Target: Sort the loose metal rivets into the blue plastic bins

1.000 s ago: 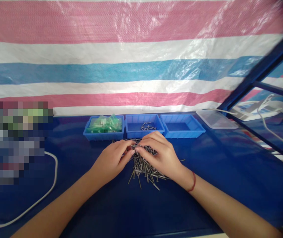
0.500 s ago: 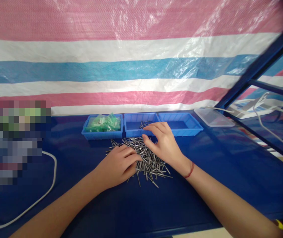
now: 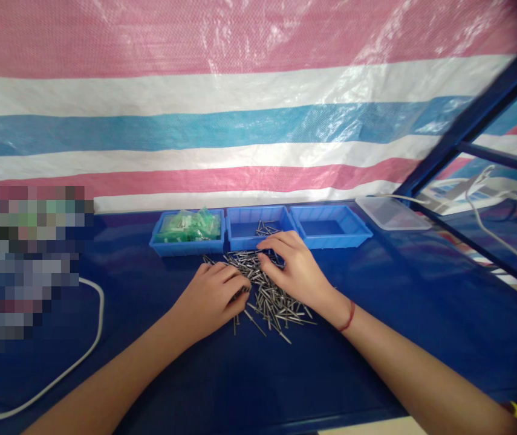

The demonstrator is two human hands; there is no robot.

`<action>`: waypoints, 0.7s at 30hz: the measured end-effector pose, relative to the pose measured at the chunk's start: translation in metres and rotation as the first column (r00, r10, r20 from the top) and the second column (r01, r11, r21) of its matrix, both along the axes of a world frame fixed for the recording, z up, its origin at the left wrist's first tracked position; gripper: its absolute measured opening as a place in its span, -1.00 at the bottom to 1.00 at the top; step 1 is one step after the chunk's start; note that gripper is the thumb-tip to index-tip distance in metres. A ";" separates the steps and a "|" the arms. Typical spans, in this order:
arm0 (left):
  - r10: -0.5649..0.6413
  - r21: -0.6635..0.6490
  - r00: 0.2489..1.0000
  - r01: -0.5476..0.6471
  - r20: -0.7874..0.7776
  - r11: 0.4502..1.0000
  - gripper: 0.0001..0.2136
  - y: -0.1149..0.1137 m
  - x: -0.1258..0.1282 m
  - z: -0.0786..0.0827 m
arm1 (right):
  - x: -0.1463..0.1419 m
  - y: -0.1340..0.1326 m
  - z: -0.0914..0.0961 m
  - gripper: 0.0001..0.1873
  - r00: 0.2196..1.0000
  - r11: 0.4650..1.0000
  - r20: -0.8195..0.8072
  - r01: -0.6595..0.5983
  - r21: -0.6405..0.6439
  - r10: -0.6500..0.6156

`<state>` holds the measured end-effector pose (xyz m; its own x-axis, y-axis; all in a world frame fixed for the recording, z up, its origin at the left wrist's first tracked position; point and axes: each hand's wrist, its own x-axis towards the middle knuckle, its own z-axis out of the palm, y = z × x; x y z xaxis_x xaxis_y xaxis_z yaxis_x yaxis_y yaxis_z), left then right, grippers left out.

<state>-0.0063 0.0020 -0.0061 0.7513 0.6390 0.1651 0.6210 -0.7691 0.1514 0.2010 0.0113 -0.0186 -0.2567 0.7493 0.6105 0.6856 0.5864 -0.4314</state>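
A pile of silver blind rivets point(image 3: 276, 302) lies loose on the blue table in front of the bins. My left hand point(image 3: 215, 296) is at the pile's left side, its fingers curled round some rivets that show between thumb and forefinger. Over the pile's right side hovers my right hand point(image 3: 297, 266), thumb and fingers apart, with nothing visible in its grasp; it hides part of the pile. Just beyond it, the middle blue bin point(image 3: 244, 241) holds several rivets.
The left blue bin point(image 3: 185, 246) contains green-tinted plastic bags point(image 3: 190, 225). A right blue bin point(image 3: 331, 241) adjoins the middle one. Beyond it lies a translucent lid point(image 3: 392, 214). A white cable point(image 3: 99, 314) loops over the table's left side. A dark blue frame post point(image 3: 462, 133) rises at right.
My left hand has drawn slightly left and its fingers have closed on rivets from the pile. My right hand has come a little nearer, away from the middle bin, which shows more rivets.
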 end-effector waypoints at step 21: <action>0.079 0.046 0.993 -0.083 0.084 0.995 -0.82 -0.004 0.003 0.000 | -0.008 -0.006 0.002 -0.87 0.995 0.995 -0.024 -0.100 -0.020 0.100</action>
